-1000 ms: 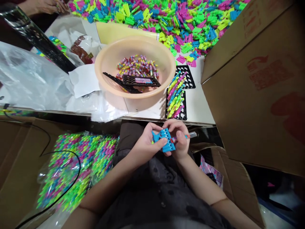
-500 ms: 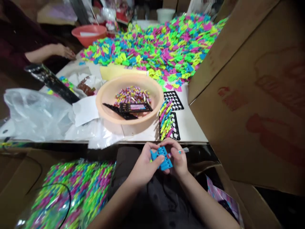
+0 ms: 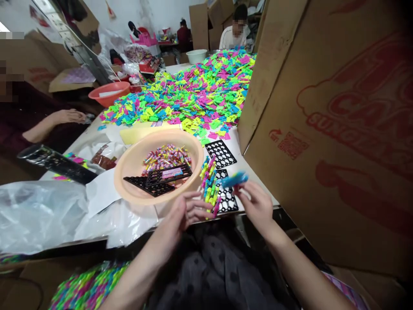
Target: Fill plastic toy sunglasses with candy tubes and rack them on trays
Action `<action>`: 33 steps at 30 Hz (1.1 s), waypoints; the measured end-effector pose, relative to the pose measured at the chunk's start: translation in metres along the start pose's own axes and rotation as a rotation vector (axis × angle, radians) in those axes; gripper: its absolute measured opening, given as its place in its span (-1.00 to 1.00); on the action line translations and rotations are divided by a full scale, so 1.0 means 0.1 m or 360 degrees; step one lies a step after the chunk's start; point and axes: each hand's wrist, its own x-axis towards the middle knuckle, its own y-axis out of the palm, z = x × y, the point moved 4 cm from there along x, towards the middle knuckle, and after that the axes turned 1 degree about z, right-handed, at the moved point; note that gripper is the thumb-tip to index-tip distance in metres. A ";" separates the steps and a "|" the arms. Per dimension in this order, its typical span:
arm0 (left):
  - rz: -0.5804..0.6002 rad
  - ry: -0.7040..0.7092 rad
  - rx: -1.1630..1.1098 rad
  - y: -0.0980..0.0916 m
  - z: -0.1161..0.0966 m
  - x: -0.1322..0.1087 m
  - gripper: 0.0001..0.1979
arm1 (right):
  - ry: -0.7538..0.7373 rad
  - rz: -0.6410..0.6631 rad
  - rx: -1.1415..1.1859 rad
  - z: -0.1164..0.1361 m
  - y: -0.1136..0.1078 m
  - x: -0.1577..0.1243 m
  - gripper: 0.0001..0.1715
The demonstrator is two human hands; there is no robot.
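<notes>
My right hand pinches a blue plastic toy piece, blurred by motion, above a black perforated rack at the table's front edge. Along the rack's left side stand slanted rows of pink, yellow, green and blue toy pieces. Just left of these rows is my left hand, its fingers stretched out and apart, with nothing seen in them; whether they touch the pieces I cannot tell. Behind lies a second black perforated rack, with no pieces standing in it.
A peach basin holds small wrapped candies and black racks. Loose colored pieces form a large heap behind. A tall cardboard box walls off the right. Clear plastic bags lie left; a co-worker's hand is beyond.
My hands have parted and moved up from my lap to the table. The blue piece, held between both hands before, is now in my right hand over the rack. The view has tilted up.
</notes>
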 end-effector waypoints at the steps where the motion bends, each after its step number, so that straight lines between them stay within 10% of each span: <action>1: -0.0036 0.0133 0.0192 -0.09 -0.09 0.10 -0.56 | 0.0189 -0.0045 0.0085 -0.19 0.01 0.10 -0.92; 7: -0.0372 0.0481 0.1529 -0.83 -0.55 0.76 -0.68 | 0.0799 0.0322 0.0453 -1.23 0.49 0.58 -0.77; 13: -0.0201 0.0223 0.2382 -1.38 -0.64 1.42 -0.60 | 0.0777 0.0535 0.0395 -1.52 0.82 0.58 -0.87; 19: 0.0437 -0.0078 0.2912 -1.38 -0.25 1.93 -0.53 | 0.0780 0.0523 0.0333 -1.59 0.84 0.46 -0.82; 33: 0.0324 -0.0011 0.2808 -1.30 -0.03 2.14 -0.63 | 0.0614 0.0658 0.0221 -1.61 0.84 0.39 -0.80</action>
